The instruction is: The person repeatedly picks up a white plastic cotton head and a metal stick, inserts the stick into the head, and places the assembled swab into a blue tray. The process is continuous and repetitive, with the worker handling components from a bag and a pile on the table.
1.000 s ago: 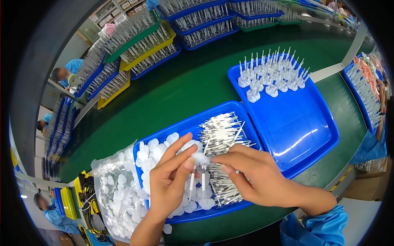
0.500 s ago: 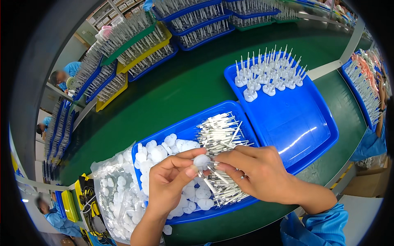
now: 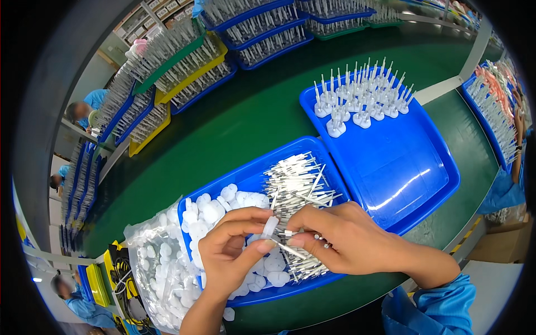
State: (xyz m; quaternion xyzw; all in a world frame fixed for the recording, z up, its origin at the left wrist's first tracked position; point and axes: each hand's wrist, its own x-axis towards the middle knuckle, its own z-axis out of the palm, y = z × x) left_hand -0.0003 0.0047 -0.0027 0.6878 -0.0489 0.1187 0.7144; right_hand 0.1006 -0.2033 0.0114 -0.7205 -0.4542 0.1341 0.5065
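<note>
A round white plastic base (image 3: 270,226), seen nearly edge-on, is pinched between the thumb and fingers of my left hand (image 3: 231,245). Thin pale rods with metallic-looking ends are gripped in my right hand (image 3: 352,237), closed just right of the base. One rod (image 3: 290,250) slants from its fingers toward the left thumb, and a few rod ends stick out below. Whether a rod sits in the base is hard to make out. Beneath both hands lies a blue tray (image 3: 245,298), with loose white bases (image 3: 212,212) on its left side and a heap of rods (image 3: 296,173) on its right.
An adjoining blue tray (image 3: 391,173) holds upright rods on white bases (image 3: 363,95). A clear bag of white pieces (image 3: 162,268) lies left. Stacked trays of rods (image 3: 178,78) line the green table's (image 3: 223,123) far side. Other people (image 3: 84,304) are at the left and right edges.
The white base has turned from facing me to nearly edge-on in my left fingers. My right hand has shifted slightly, and the rods in it now point differently. The view has moved a little.
</note>
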